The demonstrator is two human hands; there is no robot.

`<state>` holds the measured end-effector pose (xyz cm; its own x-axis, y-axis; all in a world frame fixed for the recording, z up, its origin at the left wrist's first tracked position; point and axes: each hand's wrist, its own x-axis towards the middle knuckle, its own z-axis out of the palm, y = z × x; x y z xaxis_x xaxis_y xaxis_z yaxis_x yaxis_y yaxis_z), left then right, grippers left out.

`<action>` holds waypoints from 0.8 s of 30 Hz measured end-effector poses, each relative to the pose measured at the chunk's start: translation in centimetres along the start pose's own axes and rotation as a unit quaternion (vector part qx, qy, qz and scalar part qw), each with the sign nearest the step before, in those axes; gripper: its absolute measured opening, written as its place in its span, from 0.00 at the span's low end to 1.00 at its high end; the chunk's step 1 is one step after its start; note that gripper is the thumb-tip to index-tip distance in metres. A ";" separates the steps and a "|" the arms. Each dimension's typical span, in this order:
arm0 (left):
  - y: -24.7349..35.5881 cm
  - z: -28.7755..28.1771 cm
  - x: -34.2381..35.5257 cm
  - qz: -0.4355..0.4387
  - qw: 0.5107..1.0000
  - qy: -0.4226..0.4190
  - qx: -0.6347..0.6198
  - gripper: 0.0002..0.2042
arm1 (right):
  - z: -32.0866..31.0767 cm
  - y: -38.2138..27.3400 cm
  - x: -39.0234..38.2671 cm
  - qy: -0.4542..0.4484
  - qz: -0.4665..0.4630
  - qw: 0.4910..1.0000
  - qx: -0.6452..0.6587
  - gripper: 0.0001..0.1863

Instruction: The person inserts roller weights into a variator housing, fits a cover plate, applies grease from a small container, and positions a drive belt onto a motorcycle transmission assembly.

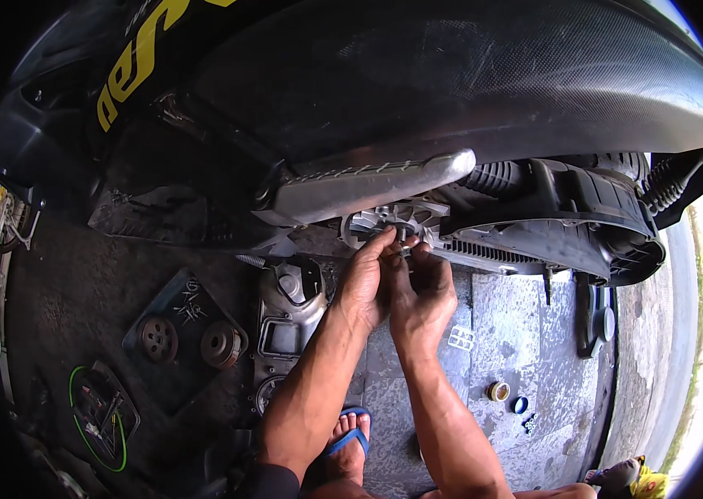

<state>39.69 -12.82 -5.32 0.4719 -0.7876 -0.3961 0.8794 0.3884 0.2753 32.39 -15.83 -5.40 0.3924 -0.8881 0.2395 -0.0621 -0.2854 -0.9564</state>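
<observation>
A scooter's open drive case shows a finned metal pulley and a ribbed drive belt running to the right. My left hand and my right hand meet in front of the pulley. Fingers of both are closed in a pinch around a small shiny metal part at the pulley's centre. Its exact kind is too small and too covered by fingertips to tell. The silver footrest juts out just above my hands.
A metal engine cover lies left of my arms. Beyond it, a dark tray holds round pulley parts and several bolts. A gasket, a small tin and a blue cap rest at right. Black plastic housing overhangs the belt.
</observation>
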 end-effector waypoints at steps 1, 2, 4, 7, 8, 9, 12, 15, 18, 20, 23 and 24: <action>0.1 -0.1 0.0 -0.002 1.000 -0.008 0.004 0.12 | 0.5 0.1 0.1 0.014 -0.008 1.000 0.022 0.14; 0.3 -0.1 0.1 -0.003 1.000 -0.017 0.009 0.11 | 0.8 0.0 0.3 0.019 0.006 1.000 0.023 0.14; 0.5 -0.2 0.1 -0.005 1.000 -0.026 0.014 0.11 | 1.3 -0.2 0.4 0.031 0.034 0.999 0.024 0.14; 0.7 0.0 -0.1 0.000 1.000 -0.016 0.024 0.11 | 1.9 -0.6 0.1 0.037 0.044 0.996 0.066 0.10; 0.8 0.0 -0.1 0.004 0.999 -0.006 0.031 0.11 | 2.0 -0.9 0.1 0.039 0.056 0.995 0.074 0.09; 0.9 0.1 -0.2 0.008 0.999 0.004 0.039 0.11 | 2.2 -0.9 0.1 0.044 0.066 0.993 0.091 0.10; 1.1 0.6 -0.6 -0.011 0.999 -0.025 0.042 0.13 | 2.4 -0.9 0.1 0.055 0.093 0.983 0.148 0.11; 1.2 0.3 -0.5 -0.013 0.998 -0.030 0.059 0.15 | 2.4 -1.7 -0.1 0.042 0.122 0.978 0.162 0.11; 1.1 0.4 -0.4 -0.011 0.998 -0.004 0.063 0.15 | 2.0 -2.6 0.3 0.010 0.170 0.978 0.118 0.18; 1.5 -0.4 0.1 -0.037 0.996 0.002 0.081 0.16 | 1.8 -1.9 1.0 -0.011 0.224 0.961 0.162 0.23; 1.4 -0.7 0.4 -0.043 0.996 -0.005 0.078 0.16 | 1.4 -1.4 1.3 -0.057 0.253 0.932 0.252 0.20; 1.3 -0.7 0.4 -0.040 0.997 -0.010 0.071 0.16 | 1.3 -1.5 1.3 -0.063 0.252 0.929 0.263 0.20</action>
<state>41.10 -12.29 -5.72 0.3975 -0.8238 -0.4042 0.8960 0.2535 0.3645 34.21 -16.04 -3.84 0.5412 -0.8024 -0.2515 0.1776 0.4014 -0.8985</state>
